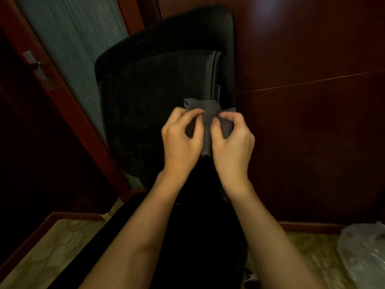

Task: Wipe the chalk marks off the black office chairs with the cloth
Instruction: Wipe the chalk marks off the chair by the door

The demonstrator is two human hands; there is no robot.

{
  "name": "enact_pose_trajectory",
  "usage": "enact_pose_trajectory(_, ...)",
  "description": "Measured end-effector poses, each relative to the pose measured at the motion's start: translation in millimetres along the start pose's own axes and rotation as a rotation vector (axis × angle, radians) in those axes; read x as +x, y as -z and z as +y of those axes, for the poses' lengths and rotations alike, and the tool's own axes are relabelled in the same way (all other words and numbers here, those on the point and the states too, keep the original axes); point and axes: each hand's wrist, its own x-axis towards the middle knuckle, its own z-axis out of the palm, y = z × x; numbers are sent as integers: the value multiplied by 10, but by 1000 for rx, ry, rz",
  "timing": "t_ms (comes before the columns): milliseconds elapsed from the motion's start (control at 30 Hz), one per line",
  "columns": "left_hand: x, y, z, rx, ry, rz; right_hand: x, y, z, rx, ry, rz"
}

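So right now I've got the cloth (208, 122) bunched up between both hands, held just in front of the backrest of the black office chair (158, 97). My left hand (181, 140) is pinching one side of it with thumb and fingertips, my right hand (231, 142) is pinching the other side the same way, and the grey fabric sticks out above my fingers and hangs a bit below them. Feels like I'm in the refolding step, sorting out a fresh face on the cloth, not actually wiping, since I can't tell whether the cloth even touches the chair. The light is dim and I honestly can't make out any chalk marks on the upholstery beyond my fingers. Next move, I'd guess: settle the cloth into one hand, flatten it, and press it onto the backrest just past my grip, then rub wherever a mark turns up.
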Motion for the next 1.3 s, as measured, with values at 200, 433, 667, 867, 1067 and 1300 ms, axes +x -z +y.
enact_pose_trajectory(200, -910, 52, -206, -8, -21, -116, -803, 199, 547, -136, 120, -96)
enact_pose_trajectory(433, -1260, 66, -179, -34, 74, -134, -1024, 313, 742, -249, 191, -164)
enact_pose_trajectory(667, -505, 24, -38, -28, 125, 57, -519, 75, 339, -204, 186, -24)
enact_pose_trajectory(867, -1474, 33, -214, -40, 148, -122, -1290, 285, 1036, -137, 167, -89)
enact_pose_trajectory(1067, -1936, 19, -156, -46, 294, -297, -1483, 525, 1384, -150, 84, -258)
enact_pose_trajectory(1300, -1539, 41, -17, -22, 248, -69, -1187, 307, 766, -19, 48, -107)
